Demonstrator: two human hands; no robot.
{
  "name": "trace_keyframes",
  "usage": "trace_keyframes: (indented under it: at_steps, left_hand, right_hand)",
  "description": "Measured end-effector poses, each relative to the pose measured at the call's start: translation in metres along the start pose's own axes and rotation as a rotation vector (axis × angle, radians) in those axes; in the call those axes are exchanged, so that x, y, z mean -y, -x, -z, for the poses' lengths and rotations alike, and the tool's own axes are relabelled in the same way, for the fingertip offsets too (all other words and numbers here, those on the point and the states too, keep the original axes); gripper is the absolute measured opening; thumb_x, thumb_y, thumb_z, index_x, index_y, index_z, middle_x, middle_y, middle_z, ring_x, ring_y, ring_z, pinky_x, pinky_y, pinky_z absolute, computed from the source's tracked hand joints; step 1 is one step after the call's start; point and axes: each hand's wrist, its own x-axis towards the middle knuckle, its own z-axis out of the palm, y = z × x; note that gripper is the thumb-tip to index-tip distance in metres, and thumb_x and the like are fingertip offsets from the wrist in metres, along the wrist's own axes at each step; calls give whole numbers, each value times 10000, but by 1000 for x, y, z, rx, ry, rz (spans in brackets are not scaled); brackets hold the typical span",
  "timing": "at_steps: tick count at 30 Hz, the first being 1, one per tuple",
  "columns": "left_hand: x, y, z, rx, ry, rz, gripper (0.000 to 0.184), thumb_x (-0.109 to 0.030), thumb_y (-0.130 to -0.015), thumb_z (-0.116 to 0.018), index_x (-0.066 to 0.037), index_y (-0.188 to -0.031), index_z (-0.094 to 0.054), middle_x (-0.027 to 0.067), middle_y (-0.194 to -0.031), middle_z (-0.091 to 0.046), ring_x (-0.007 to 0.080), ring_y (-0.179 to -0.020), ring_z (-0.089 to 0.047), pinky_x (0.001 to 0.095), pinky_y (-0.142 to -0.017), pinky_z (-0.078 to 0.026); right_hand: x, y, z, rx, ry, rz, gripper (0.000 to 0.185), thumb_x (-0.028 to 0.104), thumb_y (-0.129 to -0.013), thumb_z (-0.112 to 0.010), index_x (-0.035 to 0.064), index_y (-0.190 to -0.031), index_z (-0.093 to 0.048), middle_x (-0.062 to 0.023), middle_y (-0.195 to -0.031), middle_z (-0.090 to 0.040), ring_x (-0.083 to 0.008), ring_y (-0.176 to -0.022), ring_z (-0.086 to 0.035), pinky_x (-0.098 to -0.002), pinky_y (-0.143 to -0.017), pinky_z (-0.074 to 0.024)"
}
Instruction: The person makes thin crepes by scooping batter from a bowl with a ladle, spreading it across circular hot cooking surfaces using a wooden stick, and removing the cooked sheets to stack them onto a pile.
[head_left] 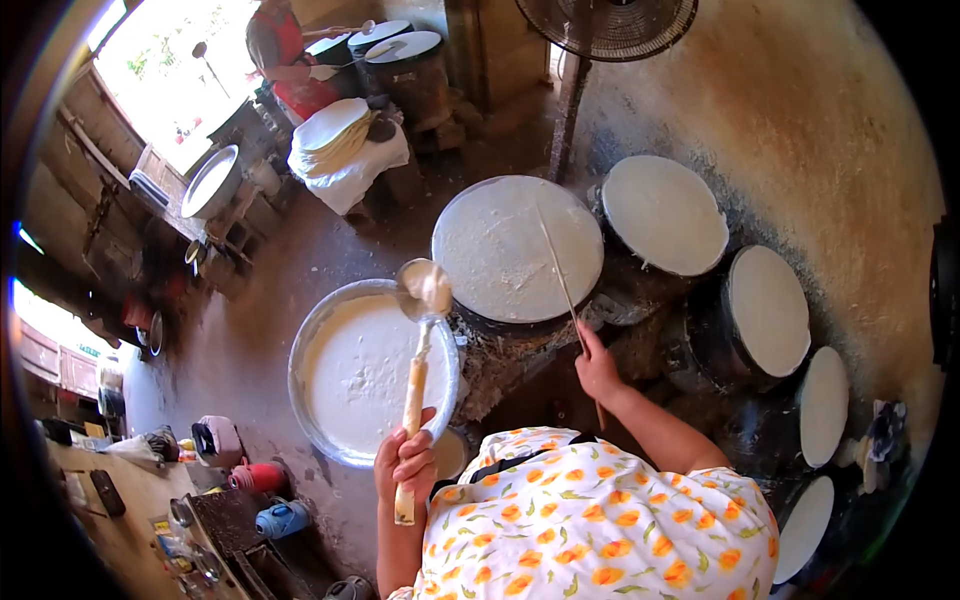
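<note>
My left hand [408,462] is wrapped round the wooden handle of a ladle [414,385]. Its bowl, coated with white batter, hangs over the upper right rim of a wide metal basin [298,372]. White batter [355,370] fills much of that basin. In my right hand [597,370] is a long thin stick [555,250], closed in the fingers. The stick's far end lies over a large round griddle [517,248] covered with a white layer. Whether the tip touches the layer I cannot tell.
Several more round white-topped griddles [665,215] curve along the wall to the right. A fan [610,25] stands at the top. Behind, a co-worker [285,60] stands near other griddles and a stack of flat rounds [333,130]. Flasks [284,518] lie at lower left.
</note>
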Motion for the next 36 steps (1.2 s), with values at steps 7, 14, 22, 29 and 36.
trace_keyframes:
  at_steps: [7, 14, 22, 29, 36]
  left_hand:
    - [-48, 59, 26, 91, -30, -314, 482, -144, -945, -335, 134, -1327, -242, 69, -752, -466, 105, -481, -493, 246, -384, -441]
    - [-108, 70, 117, -96, 66, -310, 431, -129, -926, -357, 169, -1237, -326, 39, -720, -459, 88, -487, -457, 241, -397, -411]
    - [-151, 43, 205, -356, 132, -142, 387, -169, -905, -404, 181, -1072, -410, 34, -664, -480, 106, -482, -456, 228, -419, -406]
    - [-115, -23, 221, -631, -137, -46, 295, -259, -925, -454, 34, -898, -475, 65, -662, -506, 148, -535, -507, 242, -497, -468]
    - [-47, -84, 233, -948, -319, -48, 221, -139, -864, -487, 62, -951, -459, 169, -844, -566, 244, -769, -575, 338, -706, -543]
  right_hand:
    - [35, -11, 0, 295, -12, -2, 615, -98, -774, -375, 101, -1355, -409, -150, -1313, -501, -227, -1223, -479, -289, -1019, -372]
    - [37, -32, -4, 427, 57, -66, 578, -89, -760, -413, 64, -1315, -467, -154, -1302, -518, -222, -1229, -476, -269, -995, -355]
    - [24, 35, -27, 185, -63, -210, 627, -70, -765, -412, 132, -1358, -421, -156, -1348, -464, -254, -1226, -473, -303, -1010, -376]
    - [59, 95, 29, 337, 173, -284, 654, 47, -830, -426, 311, -1413, -292, -205, -973, -635, -401, -730, -611, -455, -730, -502]
    - [-1, 131, 110, 167, -19, -563, 702, 70, -836, -451, 366, -1432, -224, -153, -714, -616, -242, -532, -589, -364, -563, -514]
